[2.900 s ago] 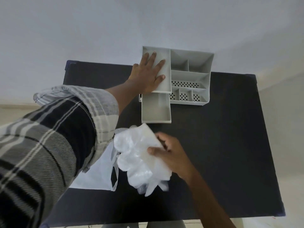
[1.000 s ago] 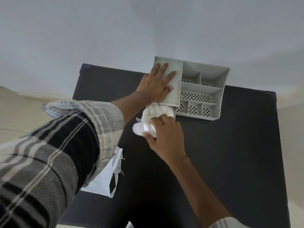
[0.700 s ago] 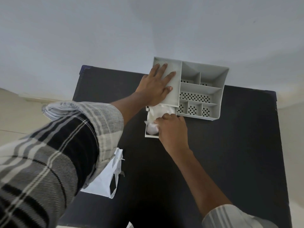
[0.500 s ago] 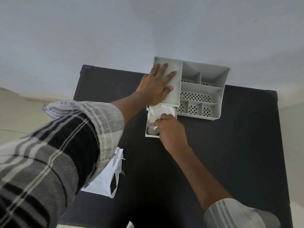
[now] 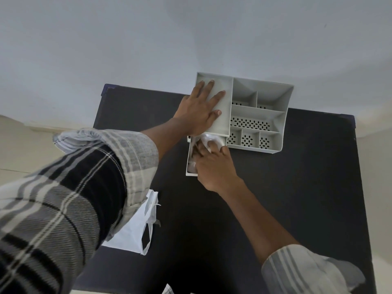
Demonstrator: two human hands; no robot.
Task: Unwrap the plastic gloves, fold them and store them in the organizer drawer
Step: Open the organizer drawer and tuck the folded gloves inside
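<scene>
My right hand (image 5: 214, 166) is down in the pulled-out drawer (image 5: 189, 158) of the grey organizer (image 5: 257, 115), its fingers (image 5: 200, 149) curled and pressed into the bundle of plastic gloves (image 5: 209, 139), which sits inside the drawer at its inner end, partly under the organizer's top. My left hand (image 5: 198, 112) lies flat on the organizer's left top panel, fingers (image 5: 209, 88) spread, holding nothing, only bracing the unit. The risk I judge from here is spring-back: thin film like this tends to puff up once pressure lifts, and a raised fold could catch on the front edge above the drawer when it slides in, jamming it or dragging a glove out. If my left hand eases off, a push on the drawer would likely shove the whole light organizer toward the far edge. The dark tabletop (image 5: 297, 187) is matte and mostly bare; a white plastic wrapper (image 5: 135, 230) lies flat near its left front, well apart from the drawer. Behind stands a plain pale wall (image 5: 148, 39), with a strip of light floor showing at the left.
</scene>
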